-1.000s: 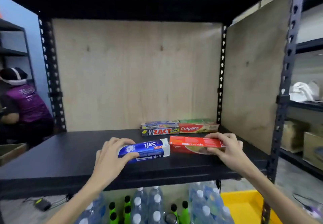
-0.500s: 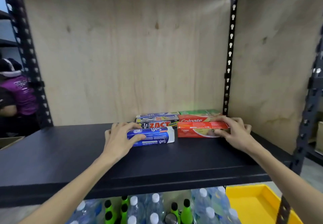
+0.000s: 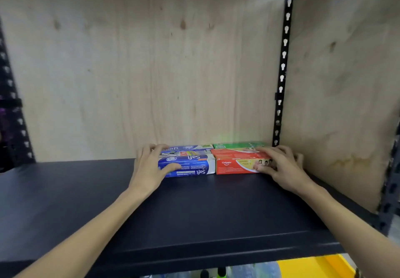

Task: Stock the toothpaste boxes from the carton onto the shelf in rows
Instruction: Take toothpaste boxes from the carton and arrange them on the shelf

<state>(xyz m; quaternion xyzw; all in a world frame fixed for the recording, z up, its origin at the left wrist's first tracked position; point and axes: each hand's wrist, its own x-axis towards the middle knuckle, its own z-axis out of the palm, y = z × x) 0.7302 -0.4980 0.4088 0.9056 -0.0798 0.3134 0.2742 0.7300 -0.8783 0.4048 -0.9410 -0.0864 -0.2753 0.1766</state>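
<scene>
On the black shelf [image 3: 194, 208], a blue Safi toothpaste box [image 3: 190, 166] lies lengthwise against the back row. My left hand [image 3: 149, 169] grips its left end, thumb on the front face and fingers over the top. Beside it lies a red Colgate box [image 3: 236, 166], and my right hand [image 3: 281, 165] holds its right end. Behind them sit a ZACT box [image 3: 184, 153] under another blue box [image 3: 188, 147], and a red-and-green Colgate box [image 3: 238, 146]. The carton is out of view.
Plywood panels close the back [image 3: 140, 71] and the right side [image 3: 342, 82] of the bay. Black perforated uprights [image 3: 282, 67] stand at the corners. A yellow bin [image 3: 313, 267] and bottles show below the shelf's front edge.
Both hands have pushed the blue and red boxes deeper into the shelf, up against the back row. The camera has moved closer to the shelf.
</scene>
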